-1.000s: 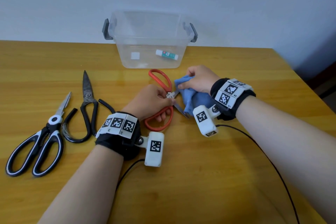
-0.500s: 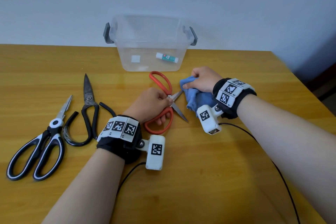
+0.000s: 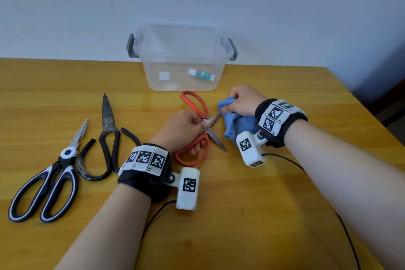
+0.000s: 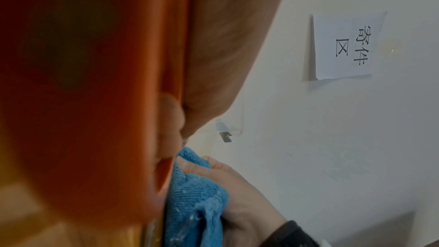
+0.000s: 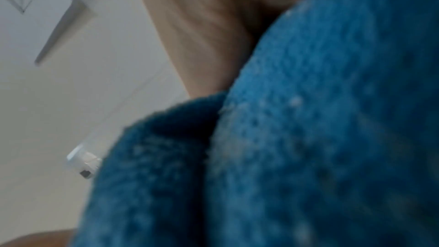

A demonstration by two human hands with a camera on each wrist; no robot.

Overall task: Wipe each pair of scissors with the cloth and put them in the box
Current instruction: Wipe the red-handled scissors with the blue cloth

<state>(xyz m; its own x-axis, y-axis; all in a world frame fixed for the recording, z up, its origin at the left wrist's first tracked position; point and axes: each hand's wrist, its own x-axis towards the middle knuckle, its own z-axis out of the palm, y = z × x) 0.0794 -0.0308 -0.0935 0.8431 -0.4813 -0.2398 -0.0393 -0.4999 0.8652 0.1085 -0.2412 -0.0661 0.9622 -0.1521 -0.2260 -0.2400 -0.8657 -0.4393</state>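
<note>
The red-handled scissors (image 3: 195, 103) lie spread on the wooden table (image 3: 252, 215) in front of the clear plastic box (image 3: 182, 50). My left hand (image 3: 186, 129) grips them at the pivot, with fingers through the near red loop (image 4: 95, 100). My right hand (image 3: 243, 103) clutches the blue cloth (image 3: 236, 120) and pinches it around the upper blade's tip. The lower blade points bare toward the right wrist camera. The blue cloth (image 5: 308, 138) fills the right wrist view, and the cloth (image 4: 197, 194) appears beside the red handle in the left wrist view.
Black iron scissors (image 3: 107, 136) and black-and-white kitchen scissors (image 3: 50, 180) lie at the left of the table. Inside the box are a small tube (image 3: 201, 74) and a white square (image 3: 164, 76). A cable (image 3: 285, 160) trails across the table from the right wrist.
The right hand with the cloth slid outward along the upper blade, from the pivot toward the tip. The left hand kept its hold on the red scissors.
</note>
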